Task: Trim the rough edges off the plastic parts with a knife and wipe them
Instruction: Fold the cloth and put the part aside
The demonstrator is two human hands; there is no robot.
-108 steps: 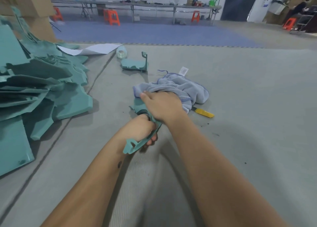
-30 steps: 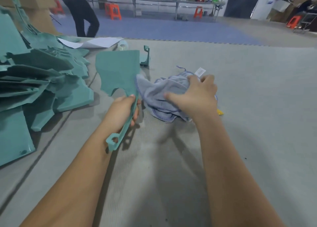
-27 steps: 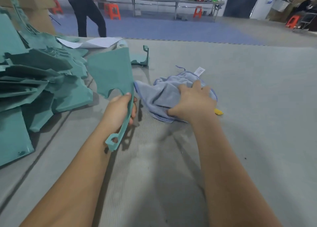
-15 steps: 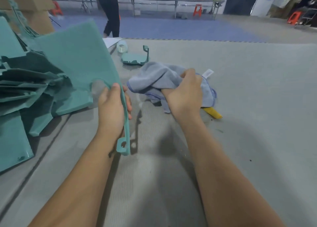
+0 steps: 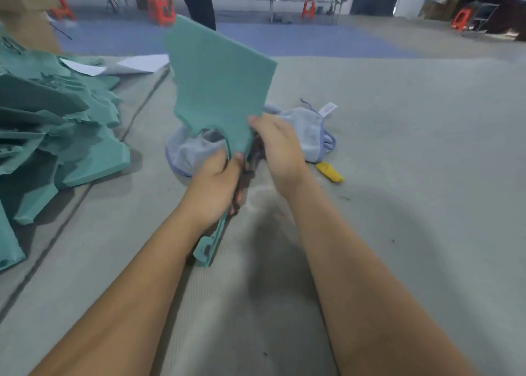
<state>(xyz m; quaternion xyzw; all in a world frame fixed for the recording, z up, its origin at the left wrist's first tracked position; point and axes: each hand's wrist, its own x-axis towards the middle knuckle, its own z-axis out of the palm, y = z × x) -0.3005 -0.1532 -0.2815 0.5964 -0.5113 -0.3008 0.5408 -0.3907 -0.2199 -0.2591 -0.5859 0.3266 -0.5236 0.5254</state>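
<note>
The left hand (image 5: 212, 188) grips the narrow stem of the teal plastic part (image 5: 217, 85), which has swung from 10 o'clock to stand upright at centre. The right hand (image 5: 277, 148) has left its earlier bunched hold on the blue cloth (image 5: 307, 131) and now touches the part's right edge; its fingers look curled, though blur hides what they hold. The yellow knife (image 5: 330, 172) lies at 4 o'clock of the cloth.
</note>
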